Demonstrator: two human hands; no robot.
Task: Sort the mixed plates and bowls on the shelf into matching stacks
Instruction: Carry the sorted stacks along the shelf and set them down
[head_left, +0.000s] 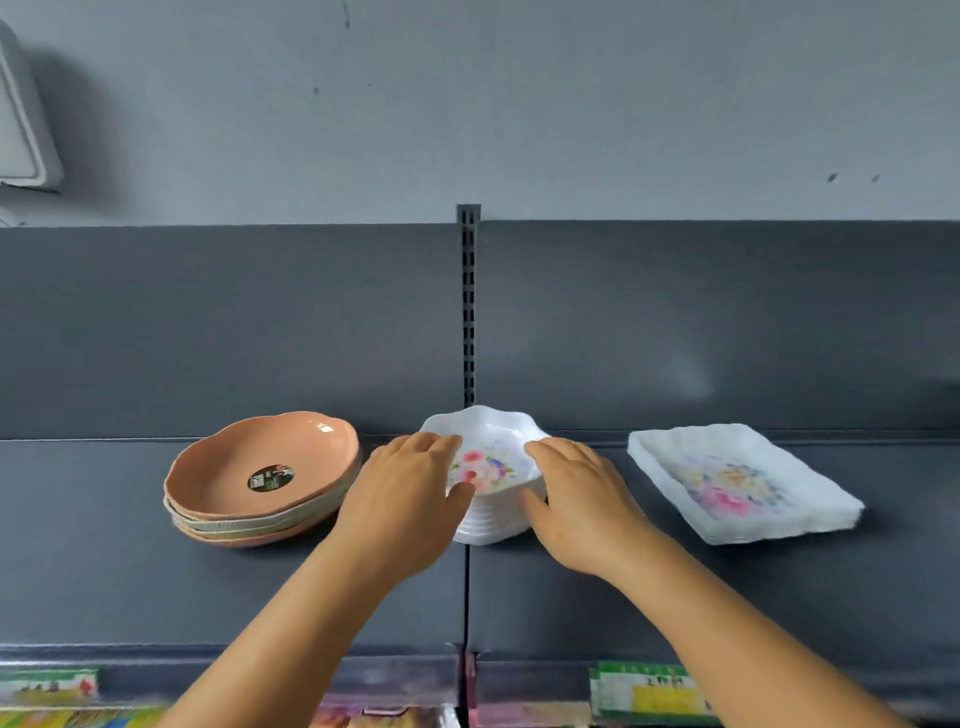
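Nearest, both forearms reach over the shelf (779, 571) toward the stack of white flowered bowls (491, 470), the landmark straddling the shelf's centre seam. The left hand (402, 499) and right hand (582, 501) cup its opposite rims, fingers curled on the edges, probably to square or lift the stack. Left of it sits a stack of orange plates (260, 473); right of it, white rectangular trays (743, 480). Behind rises the slotted upright (468, 312).
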